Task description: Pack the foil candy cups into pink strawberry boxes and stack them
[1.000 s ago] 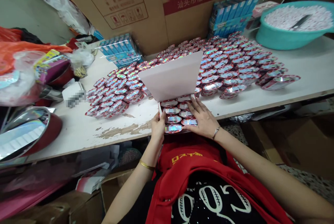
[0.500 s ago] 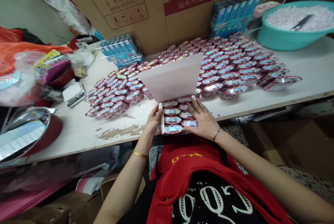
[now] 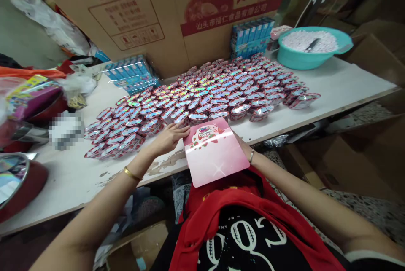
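Note:
A pink cardboard box (image 3: 218, 148) with strawberry pictures and a cartoon logo is at the table's front edge, close to my body. Its lid is folded over towards me and hides the oval packs inside. My left hand (image 3: 169, 139) grips the box at its far left corner, fingers together and bent against the edge. Behind the lid's right side is my right hand (image 3: 246, 149); only its back near the wrist shows, its fingers hidden by the lid. Just beyond the box stand many red-and-white packs with shiny oval tops (image 3: 218, 108), in close rows.
Blue boxes in clear wrap (image 3: 133, 73) and more blue boxes (image 3: 251, 37) stand before a big carton (image 3: 152, 18). At the right back sits a turquoise basin (image 3: 303, 58) of small white pieces. A red bowl (image 3: 34, 182) is at the left edge.
The lid has come down from upright towards me and now covers the packs in the box. My left hand has shifted to the far left corner. The right fingers have gone behind the lid.

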`<state>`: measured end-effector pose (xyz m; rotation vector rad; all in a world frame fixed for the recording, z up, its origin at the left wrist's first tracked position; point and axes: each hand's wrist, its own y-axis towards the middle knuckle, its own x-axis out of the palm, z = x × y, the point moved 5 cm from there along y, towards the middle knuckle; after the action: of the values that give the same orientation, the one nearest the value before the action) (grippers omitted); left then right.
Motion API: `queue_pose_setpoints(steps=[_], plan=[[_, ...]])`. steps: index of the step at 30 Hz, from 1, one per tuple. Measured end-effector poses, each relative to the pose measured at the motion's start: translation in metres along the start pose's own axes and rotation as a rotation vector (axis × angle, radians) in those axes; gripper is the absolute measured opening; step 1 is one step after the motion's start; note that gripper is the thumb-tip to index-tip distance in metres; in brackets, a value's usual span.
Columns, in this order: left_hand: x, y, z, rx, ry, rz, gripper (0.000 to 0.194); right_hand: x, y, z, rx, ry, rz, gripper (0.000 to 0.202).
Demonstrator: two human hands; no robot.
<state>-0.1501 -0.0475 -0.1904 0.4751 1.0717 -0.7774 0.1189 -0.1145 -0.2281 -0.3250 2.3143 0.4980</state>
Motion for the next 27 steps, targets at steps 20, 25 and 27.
queue_pose_setpoints(steps=[20,25,27], plan=[[0.058,-0.001,0.111,-0.142,0.250,0.027,0.078,-0.008,-0.022,-0.032,-0.173,-0.280,-0.144,0.086],[0.016,-0.004,0.106,-0.168,0.179,0.120,0.074,-0.028,-0.052,-0.014,0.014,-0.010,0.134,0.094],[0.003,-0.004,0.105,-0.215,0.181,0.162,0.073,-0.023,-0.062,-0.012,0.074,0.033,0.132,0.090]])
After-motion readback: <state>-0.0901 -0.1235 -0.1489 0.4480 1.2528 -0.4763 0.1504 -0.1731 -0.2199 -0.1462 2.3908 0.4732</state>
